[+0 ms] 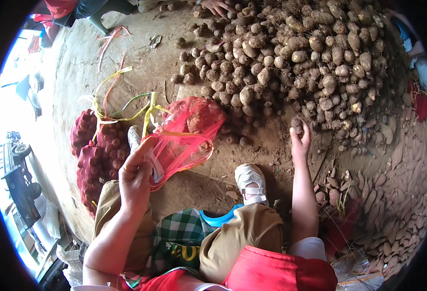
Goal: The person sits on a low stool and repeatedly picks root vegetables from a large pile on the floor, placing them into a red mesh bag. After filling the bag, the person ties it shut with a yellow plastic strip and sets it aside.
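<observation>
My left hand [137, 171] grips the rim of a red mesh bag [179, 142], its mouth spread towards me. Some brown tubers show through the mesh at the bag's far end, which rests on the ground. In my right hand [300, 140] is one brown, hairy taro corm [297, 125], held between thumb and fingers at the near edge of a large heap of taro corms [271, 62]. Yellow ties [148, 112] hang by the bag's rim, near my left hand.
Filled red mesh bags [100, 160] stand at the left. Sweet potatoes [388, 211] cover the ground at the right. Another person's hand [215, 6] touches the heap's far edge. My shoe [250, 183] is between my hands. Loose coloured ties [113, 78] lie beyond the filled bags.
</observation>
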Available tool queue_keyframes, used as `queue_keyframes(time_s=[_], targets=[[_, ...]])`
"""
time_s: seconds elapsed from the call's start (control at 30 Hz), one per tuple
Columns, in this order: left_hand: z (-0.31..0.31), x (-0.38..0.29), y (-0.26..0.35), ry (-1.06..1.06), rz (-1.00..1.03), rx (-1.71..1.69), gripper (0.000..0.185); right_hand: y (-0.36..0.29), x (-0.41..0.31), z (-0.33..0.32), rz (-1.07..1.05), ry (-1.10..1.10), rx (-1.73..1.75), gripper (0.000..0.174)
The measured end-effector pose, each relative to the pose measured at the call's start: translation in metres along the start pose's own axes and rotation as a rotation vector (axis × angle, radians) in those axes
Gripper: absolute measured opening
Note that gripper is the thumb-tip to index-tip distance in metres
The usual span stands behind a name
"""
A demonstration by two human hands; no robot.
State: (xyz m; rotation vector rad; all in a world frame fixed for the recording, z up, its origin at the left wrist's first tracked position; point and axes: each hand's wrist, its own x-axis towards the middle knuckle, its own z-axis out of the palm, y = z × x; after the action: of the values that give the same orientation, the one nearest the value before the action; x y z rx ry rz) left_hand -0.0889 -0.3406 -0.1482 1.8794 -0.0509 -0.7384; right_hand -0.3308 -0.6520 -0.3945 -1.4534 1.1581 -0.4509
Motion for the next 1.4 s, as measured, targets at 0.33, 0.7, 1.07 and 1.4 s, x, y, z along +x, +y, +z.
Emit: queue_keyframes(time_s=[0.33, 0.7, 1.07, 1.4], targets=[[0.007, -0.013, 0.005, -0.053, 0.071, -0.09, 0.045, -0.179, -0.106, 0.182, 0.495, -1.346, 0.515, 0.034], [-0.054, -0.001, 0.015, 0.274, -0.169, -0.351, 0.05, -0.19, -0.116, 0.202, -0.387, -0.991, -0.286, 0.094], [-0.067, -0.024, 0.055, 0.213, -0.034, -0.587, 0.054, -0.255, -0.13, 0.194, -1.102, -0.796, -0.273, 0.023], [-0.045, -0.008, 0.045, 0.227, -0.123, -0.487, 0.052, -0.218, -0.094, 0.173, -1.009, -0.853, -0.029, 0.022]])
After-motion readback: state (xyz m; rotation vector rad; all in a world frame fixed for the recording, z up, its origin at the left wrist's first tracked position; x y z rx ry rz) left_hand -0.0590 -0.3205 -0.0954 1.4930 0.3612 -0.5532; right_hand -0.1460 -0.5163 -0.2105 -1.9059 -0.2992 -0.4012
